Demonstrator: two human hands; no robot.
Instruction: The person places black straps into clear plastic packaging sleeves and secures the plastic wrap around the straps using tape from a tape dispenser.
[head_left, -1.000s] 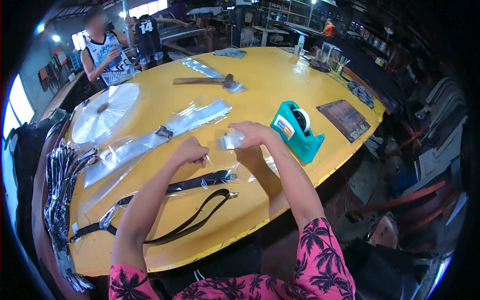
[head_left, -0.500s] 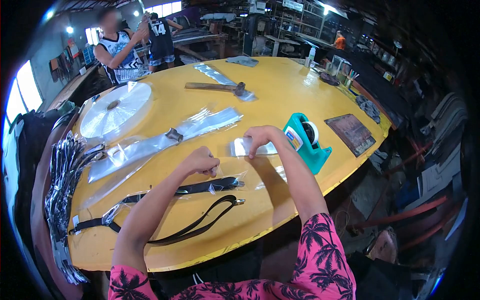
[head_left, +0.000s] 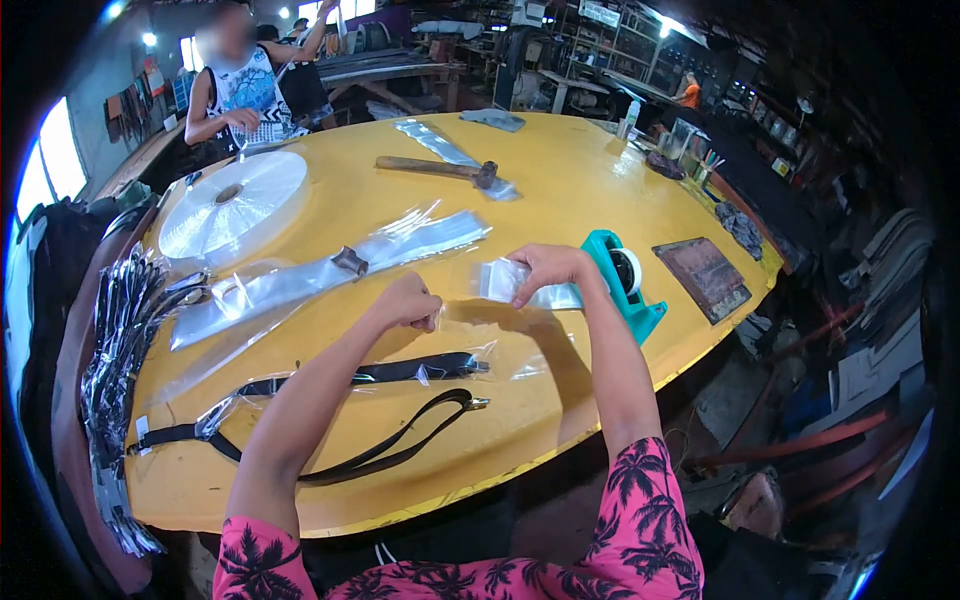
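My left hand (head_left: 408, 303) is closed in a fist above the yellow table (head_left: 560, 180); whatever its fingers pinch is too small to name. To its right, my right hand (head_left: 548, 270) has its thumb and fingers on a stack of clear plastic bags (head_left: 500, 281). The green tape dispenser (head_left: 618, 283) stands just beyond my right wrist. Below my left hand lies a black strap in clear plastic (head_left: 425, 367), with a looped black strap (head_left: 410, 437) nearer the table edge. Long clear plastic sleeves (head_left: 290, 293) lie to the left, under a small dark metal piece (head_left: 350, 262).
A hammer (head_left: 435, 168) rests on more clear plastic at the back. A large roll of clear film (head_left: 230, 200) and a bundle of wrapped straps (head_left: 125, 340) are on the left. A dark plate (head_left: 702, 278) lies right. A person (head_left: 240, 95) stands across the table.
My right hand has gone from reaching over the plastic stack to having its thumb down on it. The person across has lowered one hand. The view has shifted slightly.
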